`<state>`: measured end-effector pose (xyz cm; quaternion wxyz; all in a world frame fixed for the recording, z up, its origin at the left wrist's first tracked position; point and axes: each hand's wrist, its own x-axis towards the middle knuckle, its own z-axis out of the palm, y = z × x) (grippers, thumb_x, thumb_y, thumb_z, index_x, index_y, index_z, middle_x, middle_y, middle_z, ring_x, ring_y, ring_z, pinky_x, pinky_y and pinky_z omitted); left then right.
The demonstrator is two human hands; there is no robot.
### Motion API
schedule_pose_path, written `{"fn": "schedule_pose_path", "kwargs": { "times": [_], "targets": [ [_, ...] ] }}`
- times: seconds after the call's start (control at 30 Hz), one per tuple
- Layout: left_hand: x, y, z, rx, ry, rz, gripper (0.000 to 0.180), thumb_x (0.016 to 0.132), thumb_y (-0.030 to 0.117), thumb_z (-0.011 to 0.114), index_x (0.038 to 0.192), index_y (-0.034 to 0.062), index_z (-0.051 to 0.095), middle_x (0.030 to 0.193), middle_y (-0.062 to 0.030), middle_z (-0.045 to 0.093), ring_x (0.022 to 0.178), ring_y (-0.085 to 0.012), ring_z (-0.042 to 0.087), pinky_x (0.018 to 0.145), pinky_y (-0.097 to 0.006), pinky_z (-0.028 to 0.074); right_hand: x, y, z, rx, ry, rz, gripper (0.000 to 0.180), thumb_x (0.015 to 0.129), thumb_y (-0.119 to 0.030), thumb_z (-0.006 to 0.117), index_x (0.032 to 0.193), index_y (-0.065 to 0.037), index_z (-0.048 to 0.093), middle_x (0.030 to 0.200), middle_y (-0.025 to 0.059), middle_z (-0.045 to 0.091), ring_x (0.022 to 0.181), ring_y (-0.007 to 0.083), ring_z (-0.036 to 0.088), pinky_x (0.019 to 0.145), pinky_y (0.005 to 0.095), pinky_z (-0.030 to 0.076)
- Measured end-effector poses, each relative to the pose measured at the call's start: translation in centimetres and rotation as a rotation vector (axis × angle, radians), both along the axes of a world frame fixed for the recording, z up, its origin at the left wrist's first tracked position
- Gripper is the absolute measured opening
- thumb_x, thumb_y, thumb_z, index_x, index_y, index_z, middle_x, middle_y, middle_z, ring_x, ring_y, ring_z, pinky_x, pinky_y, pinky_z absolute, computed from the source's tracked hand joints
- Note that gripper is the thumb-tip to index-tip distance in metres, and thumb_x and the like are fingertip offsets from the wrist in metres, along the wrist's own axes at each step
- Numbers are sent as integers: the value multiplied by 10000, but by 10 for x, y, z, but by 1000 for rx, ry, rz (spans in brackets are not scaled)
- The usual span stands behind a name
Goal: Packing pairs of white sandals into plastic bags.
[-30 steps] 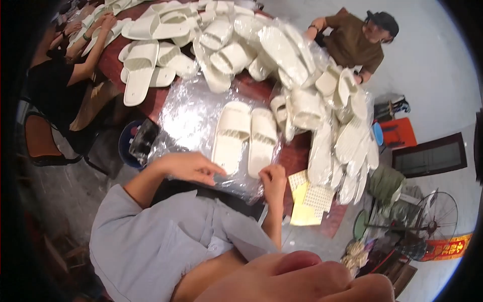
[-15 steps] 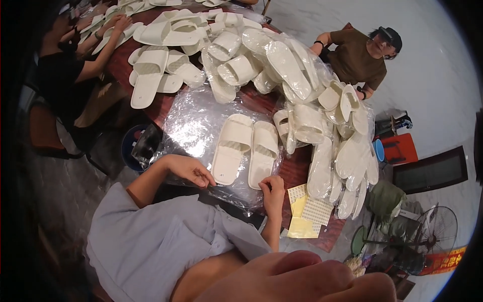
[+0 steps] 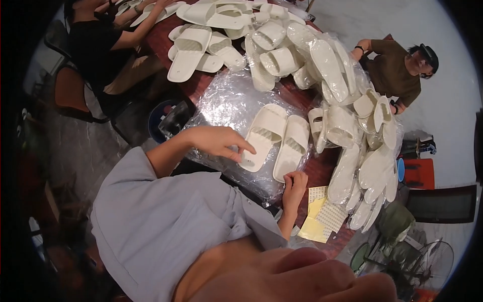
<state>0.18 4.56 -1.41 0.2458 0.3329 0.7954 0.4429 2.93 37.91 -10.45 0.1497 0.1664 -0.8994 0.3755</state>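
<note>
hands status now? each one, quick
Left hand: open, fingers spread, fingertips at the heel of the left slipper; holding nothing.
Right hand: loosely curled on the plastic bag by the right slipper; a grip cannot be told.

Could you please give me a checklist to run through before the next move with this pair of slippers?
1. Pair of cream plastic slide slippers lies side by side on the crinkled clear plastic sheet: ok.
2. Left hand has its fingertips on the near end of one slipper: ok.
3. Right hand is empty: cannot tell, fingers curled.
4. Yellow and white sticker sheets lie close beside the right hand: ok.
5. Room to the right of the pair: not ok, the heap of bagged cream slippers crowds it.
</note>
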Motion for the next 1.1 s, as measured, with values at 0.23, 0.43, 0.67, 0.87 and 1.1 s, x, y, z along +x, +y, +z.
{"fn": "schedule_pose_path", "kwargs": {
  "times": [0.23,0.43,0.67,0.87,1.1],
  "targets": [
    [-11,17,8,-68,341,45,466,901,302,659,1305,84,584,1046,-179,666,1002,-328,628,876,-422,483,-1,0,1,41,2,16,132,786,16,668,865,6,562,888,135,551,874,317,517,788,400,423],
    [-33,48,26,-366,617,-48,530,852,306,697,1335,143,552,1112,-107,605,1083,-290,575,885,-417,483,-7,4,-15,12,38,4,154,762,12,690,869,-28,587,876,120,559,889,313,529,790,401,430],
    [-47,67,5,-4,778,-73,535,820,254,737,1322,182,567,1074,-117,602,1124,-313,555,960,-438,458,0,-1,-8,115,119,-27,198,725,-35,715,853,-47,564,853,117,558,855,323,520,747,432,409],
    [-56,67,-66,-177,896,203,648,787,305,761,1390,241,533,1299,-198,456,1311,-427,365,1040,-547,355,-6,1,-20,115,95,31,177,764,-53,686,889,-54,561,874,114,538,871,320,508,758,419,406],
    [-53,69,-80,-89,932,294,610,779,229,715,1367,225,552,1329,-217,432,1290,-434,384,1049,-557,296,-1,1,-13,119,29,37,160,784,-43,678,895,-48,563,903,111,548,907,316,508,789,414,413]
  ]
}}
